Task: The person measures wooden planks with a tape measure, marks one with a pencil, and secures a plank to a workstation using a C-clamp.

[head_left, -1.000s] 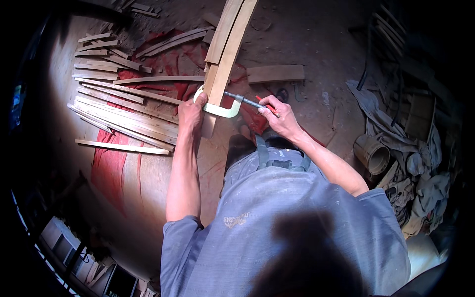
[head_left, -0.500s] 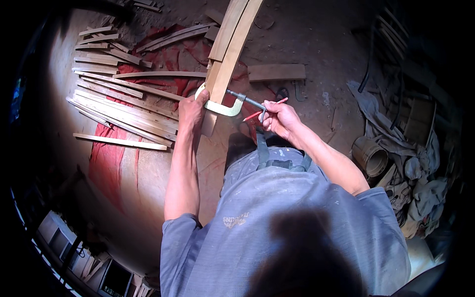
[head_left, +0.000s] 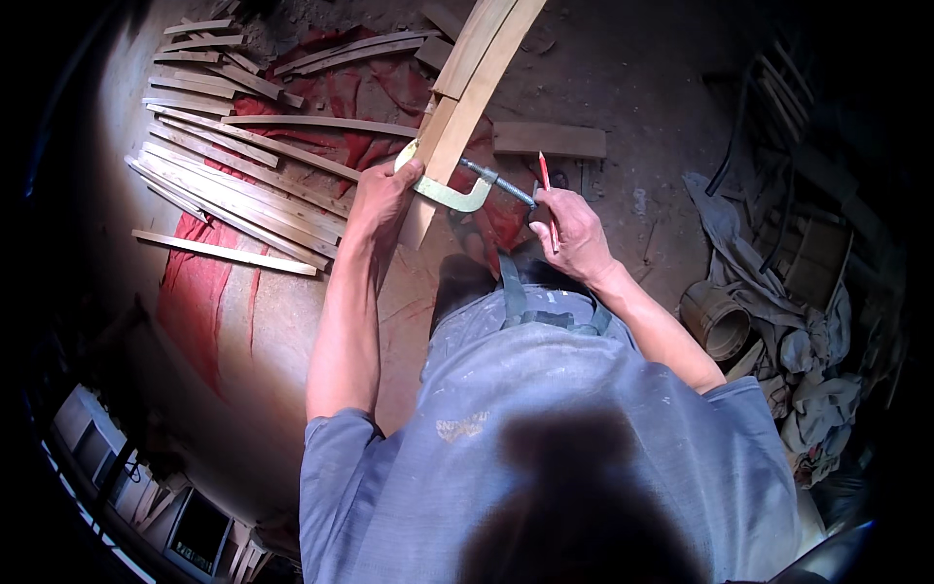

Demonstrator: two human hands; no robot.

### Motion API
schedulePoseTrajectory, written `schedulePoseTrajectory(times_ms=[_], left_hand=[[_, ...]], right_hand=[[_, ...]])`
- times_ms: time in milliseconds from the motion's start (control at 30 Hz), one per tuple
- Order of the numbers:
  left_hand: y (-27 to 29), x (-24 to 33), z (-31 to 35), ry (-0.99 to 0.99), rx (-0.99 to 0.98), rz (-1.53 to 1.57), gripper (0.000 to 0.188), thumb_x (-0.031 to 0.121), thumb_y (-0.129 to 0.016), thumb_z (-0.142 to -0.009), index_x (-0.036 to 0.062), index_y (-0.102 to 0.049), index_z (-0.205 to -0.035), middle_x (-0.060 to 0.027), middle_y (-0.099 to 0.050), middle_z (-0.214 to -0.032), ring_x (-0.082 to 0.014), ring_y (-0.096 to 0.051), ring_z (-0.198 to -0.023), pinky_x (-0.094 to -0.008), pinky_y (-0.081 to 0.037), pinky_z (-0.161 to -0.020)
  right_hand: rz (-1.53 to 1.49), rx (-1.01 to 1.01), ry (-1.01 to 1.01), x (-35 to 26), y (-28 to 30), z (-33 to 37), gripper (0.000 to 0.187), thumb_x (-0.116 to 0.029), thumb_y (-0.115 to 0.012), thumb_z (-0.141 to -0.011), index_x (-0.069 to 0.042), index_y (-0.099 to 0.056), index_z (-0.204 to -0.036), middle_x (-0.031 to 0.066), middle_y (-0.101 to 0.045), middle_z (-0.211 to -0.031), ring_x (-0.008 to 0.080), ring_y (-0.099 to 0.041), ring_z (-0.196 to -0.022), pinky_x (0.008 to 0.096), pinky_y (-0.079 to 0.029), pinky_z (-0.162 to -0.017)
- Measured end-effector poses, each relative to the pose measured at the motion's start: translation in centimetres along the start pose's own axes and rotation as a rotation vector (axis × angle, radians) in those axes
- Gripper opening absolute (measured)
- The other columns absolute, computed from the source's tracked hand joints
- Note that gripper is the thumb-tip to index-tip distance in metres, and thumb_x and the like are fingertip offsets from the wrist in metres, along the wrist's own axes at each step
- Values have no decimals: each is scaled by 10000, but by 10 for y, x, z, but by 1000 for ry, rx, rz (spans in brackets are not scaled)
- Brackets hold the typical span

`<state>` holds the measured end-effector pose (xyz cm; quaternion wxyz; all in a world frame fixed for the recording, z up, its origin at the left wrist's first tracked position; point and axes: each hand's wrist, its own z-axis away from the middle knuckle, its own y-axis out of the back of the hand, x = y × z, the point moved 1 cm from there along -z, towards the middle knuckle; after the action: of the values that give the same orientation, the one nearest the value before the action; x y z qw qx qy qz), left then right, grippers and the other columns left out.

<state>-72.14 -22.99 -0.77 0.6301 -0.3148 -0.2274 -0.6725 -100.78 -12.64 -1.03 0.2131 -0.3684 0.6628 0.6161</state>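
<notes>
Curved wooden strips (head_left: 474, 73) stacked together run from the top of the view down to my hands. A pale yellow C-clamp (head_left: 444, 190) grips their lower end. My left hand (head_left: 381, 200) holds the clamp's frame and the strips. My right hand (head_left: 572, 234) is closed on the end of the clamp's screw (head_left: 498, 182), with a red pencil (head_left: 548, 190) held between its fingers, pointing up.
Several long wooden slats (head_left: 229, 185) lie on a red cloth (head_left: 199, 292) on the dirt floor to my left. A short wood block (head_left: 550, 139) lies beyond my right hand. A small round barrel (head_left: 715, 316) and crumpled rags (head_left: 808, 389) sit at the right.
My right hand has turned on the clamp's screw handle, and the red pencil has swung from pointing sideways to upright. My left hand has stayed on the clamp.
</notes>
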Motion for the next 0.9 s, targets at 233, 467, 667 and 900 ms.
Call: schedulePoseTrajectory(times_ms=[233, 467, 667, 900], left_hand=[[-2, -1, -2, 8, 43, -28, 376, 284, -712, -967, -75, -714, -1078, -72, -713, -929, -128, -636, -759, -296, -520, -691], [3, -9, -10, -18, 51, -57, 361, 268, -704, -970, -73, -712, -1086, -69, -712, -921, -126, -628, -743, -293, -512, -676], [-3, -2, -2, -27, 57, -66, 353, 259, -687, -980, -77, -709, -1086, -63, -706, -912, -115, -600, -723, -270, -475, -661], [-2, -5, -5, -38, 36, -59, 376, 269, -683, -985, -84, -696, -1113, -67, -705, -929, -112, -600, -745, -269, -478, -675]], right_hand=[[19, 50, -6, -6, -3, -4, 351, -70, -767, -791, -19, -622, -1106, 184, -659, -1021, 386, -643, -961, 449, -526, -850], [35, -6, 70, -3, -3, -12, 261, -57, -711, -864, -20, -618, -1105, 155, -640, -905, 348, -645, -846, 417, -530, -767], [-221, 8, -270, 4, -16, -6, 183, -109, -672, -924, -14, -607, -1066, 158, -683, -917, 299, -678, -756, 398, -548, -695], [-1396, -8, -1145, 4, -33, -3, 303, -306, -449, -1090, -73, -509, -907, 120, -636, -736, 155, -485, -504, 346, -431, -530]])
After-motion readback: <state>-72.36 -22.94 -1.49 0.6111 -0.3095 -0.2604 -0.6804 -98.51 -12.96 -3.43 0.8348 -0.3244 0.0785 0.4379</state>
